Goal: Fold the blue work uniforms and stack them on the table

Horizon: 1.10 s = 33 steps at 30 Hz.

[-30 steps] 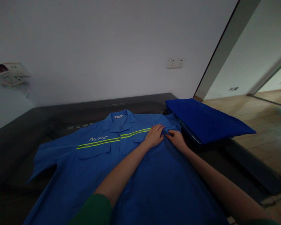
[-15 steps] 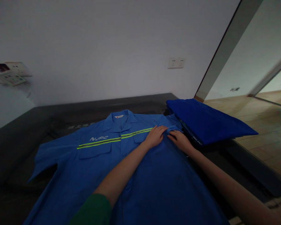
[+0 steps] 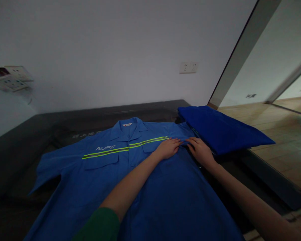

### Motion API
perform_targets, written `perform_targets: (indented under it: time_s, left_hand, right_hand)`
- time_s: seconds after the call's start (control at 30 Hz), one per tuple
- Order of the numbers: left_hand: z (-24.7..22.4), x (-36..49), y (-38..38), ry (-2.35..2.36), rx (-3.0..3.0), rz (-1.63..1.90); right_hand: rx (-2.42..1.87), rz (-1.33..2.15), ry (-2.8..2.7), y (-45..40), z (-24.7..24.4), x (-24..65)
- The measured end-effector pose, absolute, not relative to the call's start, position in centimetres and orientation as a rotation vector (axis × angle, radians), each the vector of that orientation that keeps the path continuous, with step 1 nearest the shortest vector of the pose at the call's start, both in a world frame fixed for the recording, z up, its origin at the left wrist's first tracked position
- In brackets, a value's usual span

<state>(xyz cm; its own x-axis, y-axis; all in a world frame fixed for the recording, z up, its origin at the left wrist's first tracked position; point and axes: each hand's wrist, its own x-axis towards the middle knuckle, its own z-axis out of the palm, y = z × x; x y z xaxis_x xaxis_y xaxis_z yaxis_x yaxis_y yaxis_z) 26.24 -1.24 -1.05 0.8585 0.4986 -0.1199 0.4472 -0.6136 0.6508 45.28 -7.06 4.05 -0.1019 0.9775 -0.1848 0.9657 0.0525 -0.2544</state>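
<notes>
A blue short-sleeved work shirt (image 3: 100, 187) lies spread face up, collar away from me, with "NJPC" lettering and yellow-green stripes across the chest. My left hand (image 3: 169, 148) rests on it below the end of the right-hand stripe, fingers stretched out over the cloth. Just beside it, my right hand (image 3: 200, 152) has its fingers curled on the right-side sleeve (image 3: 183, 132), near the hem. The fingertips of both hands are close together at the underarm. My left forearm covers part of the shirt front and chest pocket.
A stack of folded darker blue cloth (image 3: 223, 129) lies to the right, close to the sleeve. Everything rests on a dark table (image 3: 65, 122) against a white wall. A wall socket (image 3: 188, 67) is behind it. Tiled floor (image 3: 278, 124) shows at the right.
Both hands have shifted slightly to the right. The sleeve cloth between them looks flatter, and more of the stripe's right end shows.
</notes>
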Motion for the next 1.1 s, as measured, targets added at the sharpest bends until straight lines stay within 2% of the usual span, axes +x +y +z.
perform_targets:
  time_s: [0.2,0.33,0.47,0.67,0.87,1.1]
  left_hand:
    - [-1.3,26.3,-1.3,0.695,2.377,0.079]
    - [-0.7,26.0,-1.3,0.666,2.383,-0.014]
    - [-0.2,25.4,-1.4,0.626,2.389,-0.004]
    - [0.6,24.6,-1.6,0.613,2.384,-0.043]
    - [0.8,23.5,-1.7,0.623,2.376,-0.058]
    - [1.3,22.6,-1.8,0.633,2.377,-0.07]
  right_hand:
    - [-2.221,0.631,-2.353,-8.1,3.0,46.0]
    - [-2.29,0.644,-2.268,-5.2,2.0,46.0]
    - [-2.181,0.567,-2.218,-0.7,-1.2,45.0]
    - [-2.369,0.634,-2.192,1.5,-5.7,44.3]
    - [-2.405,0.752,-2.212,1.0,-6.4,44.0]
    - [-2.55,0.634,-2.083,1.2,-6.5,43.3]
